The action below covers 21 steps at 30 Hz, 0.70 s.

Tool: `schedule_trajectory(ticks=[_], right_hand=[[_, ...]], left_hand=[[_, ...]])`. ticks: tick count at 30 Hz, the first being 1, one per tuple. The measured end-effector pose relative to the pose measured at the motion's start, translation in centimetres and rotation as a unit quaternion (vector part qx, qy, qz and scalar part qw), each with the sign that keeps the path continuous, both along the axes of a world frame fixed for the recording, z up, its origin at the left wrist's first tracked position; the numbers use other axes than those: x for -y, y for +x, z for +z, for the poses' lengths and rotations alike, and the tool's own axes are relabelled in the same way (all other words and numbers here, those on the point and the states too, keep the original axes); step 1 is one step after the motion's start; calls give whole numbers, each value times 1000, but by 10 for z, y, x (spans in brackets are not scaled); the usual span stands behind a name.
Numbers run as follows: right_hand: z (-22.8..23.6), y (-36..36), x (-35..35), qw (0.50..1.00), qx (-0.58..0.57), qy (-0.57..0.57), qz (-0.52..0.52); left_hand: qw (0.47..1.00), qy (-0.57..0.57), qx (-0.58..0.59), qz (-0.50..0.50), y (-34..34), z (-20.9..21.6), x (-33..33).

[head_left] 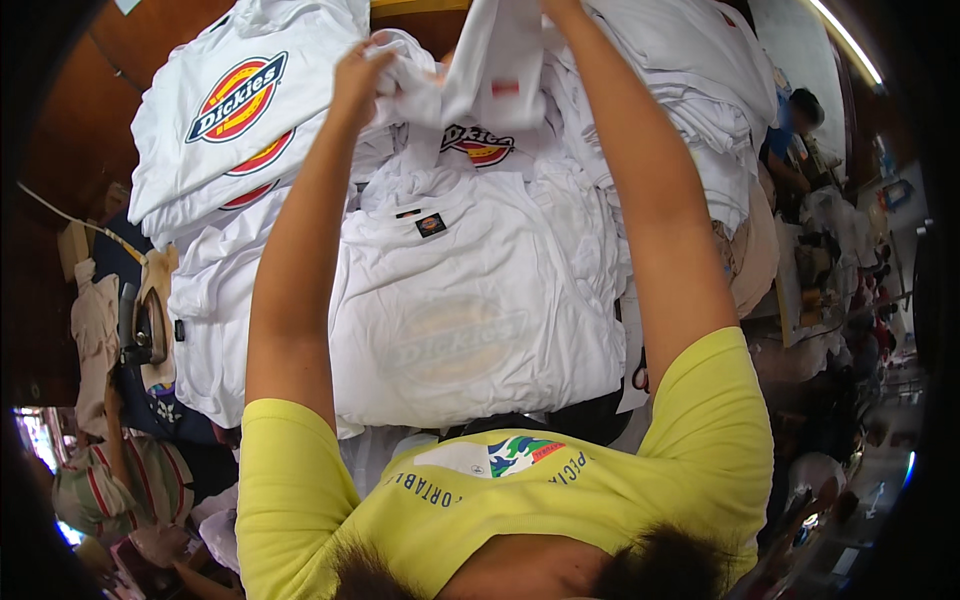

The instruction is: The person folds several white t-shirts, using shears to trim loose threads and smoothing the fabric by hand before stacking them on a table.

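Both my arms reach forward over heaps of white T-shirts. My left hand (362, 80) is closed on a bunched edge of a white T-shirt (500, 65), which is slightly blurred and carries a small red patch. The cloth rises to the top edge beside my right hand (560, 8), which appears to hold it up there; its fingertips are cut off by the frame. Below the lifted cloth, a printed logo shows partly on another shirt (482, 150). Nearer to me lies a flat white T-shirt (470, 265), with a dark neck label and its print showing faintly through.
Stacked white T-shirts with a colourful print (200, 180) stand at the left, and another tall white stack (690, 90) at the right. An iron-like appliance (145, 325) is at the far left. Scissors (640, 375) lie near my right arm. Other people are at both sides.
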State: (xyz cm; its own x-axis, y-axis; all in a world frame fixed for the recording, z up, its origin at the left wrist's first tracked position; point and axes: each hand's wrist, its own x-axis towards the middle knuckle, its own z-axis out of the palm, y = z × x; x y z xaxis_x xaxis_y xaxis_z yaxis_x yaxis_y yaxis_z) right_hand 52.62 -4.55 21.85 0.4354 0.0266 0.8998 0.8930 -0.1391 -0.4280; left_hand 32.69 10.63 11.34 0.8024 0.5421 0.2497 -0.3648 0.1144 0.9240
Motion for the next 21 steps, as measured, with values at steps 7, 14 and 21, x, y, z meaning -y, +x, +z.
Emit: schedule_trajectory(ticks=[7,14,21], right_hand=[[-1,-27,70,897,90,-424,-83],[-128,-82,96,622,-21,-747,-234],[-105,-106,76,660,-160,-712,-180]], left_hand=[[994,107,0,-22,-35,-6,-3],[938,316,-141,-10,-48,-113,16],[617,650,-422,140,-85,-67,60]])
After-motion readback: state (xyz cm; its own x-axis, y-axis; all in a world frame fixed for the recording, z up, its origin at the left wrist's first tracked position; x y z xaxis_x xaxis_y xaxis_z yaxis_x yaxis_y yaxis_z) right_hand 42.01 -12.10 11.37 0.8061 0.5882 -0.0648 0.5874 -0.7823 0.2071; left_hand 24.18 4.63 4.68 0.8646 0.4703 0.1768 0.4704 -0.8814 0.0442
